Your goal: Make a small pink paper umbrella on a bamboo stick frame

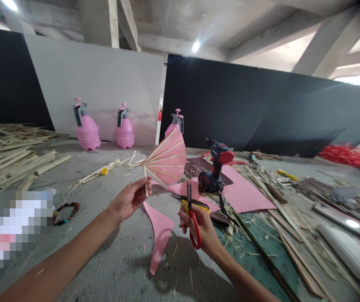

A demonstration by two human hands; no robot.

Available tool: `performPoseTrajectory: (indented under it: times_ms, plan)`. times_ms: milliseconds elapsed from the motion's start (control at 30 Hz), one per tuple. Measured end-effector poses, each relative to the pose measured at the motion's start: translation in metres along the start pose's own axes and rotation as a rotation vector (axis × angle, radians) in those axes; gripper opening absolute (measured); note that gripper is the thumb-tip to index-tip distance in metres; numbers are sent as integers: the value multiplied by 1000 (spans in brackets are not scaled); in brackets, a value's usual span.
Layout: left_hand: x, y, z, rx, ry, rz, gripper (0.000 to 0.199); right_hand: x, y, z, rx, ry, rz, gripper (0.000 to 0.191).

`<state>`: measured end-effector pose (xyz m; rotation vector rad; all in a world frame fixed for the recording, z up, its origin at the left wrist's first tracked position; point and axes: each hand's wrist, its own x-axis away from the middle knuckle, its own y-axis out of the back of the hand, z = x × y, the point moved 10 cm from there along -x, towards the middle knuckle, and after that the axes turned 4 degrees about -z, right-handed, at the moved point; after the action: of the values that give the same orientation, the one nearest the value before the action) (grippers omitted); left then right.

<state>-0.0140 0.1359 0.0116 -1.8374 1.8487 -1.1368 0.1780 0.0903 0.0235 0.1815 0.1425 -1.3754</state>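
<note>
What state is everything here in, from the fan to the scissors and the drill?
Paper fan, spread open
Left hand, pinching the fan's stick
Red-handled scissors, blades closed
Right hand, gripping the scissors
Cordless drill, upright on pink paper
Pump sprayers, standing upright

The view is taken from a camera worn on the person's head and is pointed forward and down. The left hand [129, 200] and right hand [197, 228] are seen close up at the bottom, the concrete floor [110, 260] beyond them, and the ceiling [180, 21] at the top.

Matt pink paper [167, 161], rough bamboo ribs [145, 184]
</note>
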Motion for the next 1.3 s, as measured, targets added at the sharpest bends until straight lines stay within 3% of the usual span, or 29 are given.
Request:
performPoseTrajectory:
  times_ms: [233, 400, 500, 700, 867, 1067, 1300]
  plan:
    - [2, -3, 3, -56, 15, 19, 24, 1, 2, 0, -6, 15, -16, 38]
    - [1, -3, -1, -195, -69, 67, 17, 2, 1, 3, -6, 23, 3, 38]
    - [3, -9, -6, -346, -152, 123, 13, 2, 1, 3, -12, 46, 27, 43]
    - [14, -27, -22, -758, -379, 284, 29, 3, 1, -5, -20, 39, 111, 42]
    - [17, -25, -34, -1023, -617, 283, 23, 2, 2, -4, -60, 19, 182, 46]
    - [24, -30, -34, -1189, -794, 306, 23, 7, -14, -10, -165, -103, 335, 58]
    - [32, -36, -37, -1272, -926, 356, 22, 5, -7, -21, -262, -168, 279, 60]
